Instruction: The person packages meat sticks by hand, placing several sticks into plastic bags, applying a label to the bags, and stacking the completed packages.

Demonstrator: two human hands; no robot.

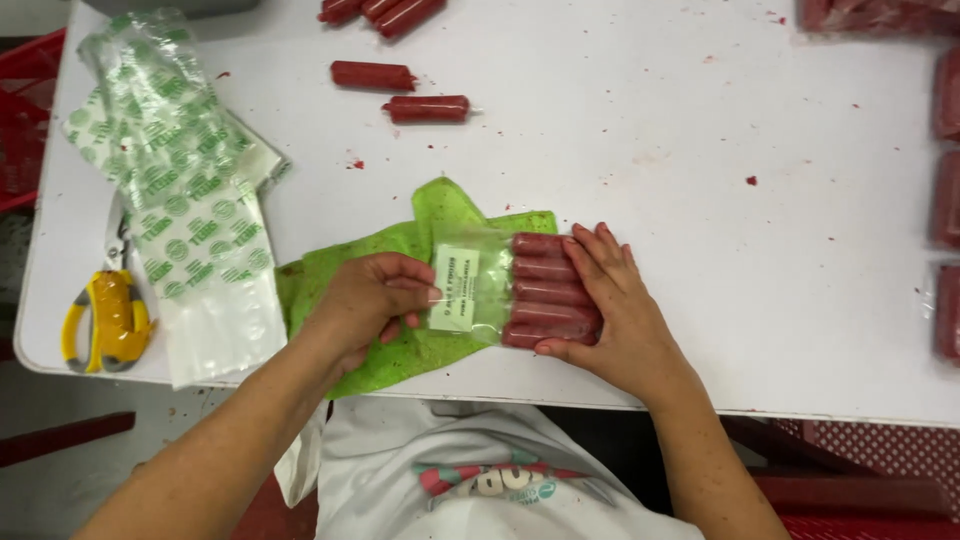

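A white counter (pixel 620 150) fills the view, its near edge against the person's body. At the near-centre a clear bag (pixel 500 290) of red sausages (pixel 545 292) lies on a green cloth (pixel 400 250), the sausages stacked side by side with their long axes running left to right and the bag's open end pointing left. The right hand (pixel 615 300) lies flat and spread against the sausages' right ends, directly on the pack. The left hand (pixel 370 300), curled and narrow, pinches the bag's open end beside a pale label (pixel 455 290); its fingertips are partly tucked under. To the far left lie a stack of green-printed bags (pixel 180 190) and yellow-handled scissors (pixel 105 315). Loose sausages (pixel 400 92) rest farther up the counter, well apart from both hands. More red packs at the right edge are cut off.
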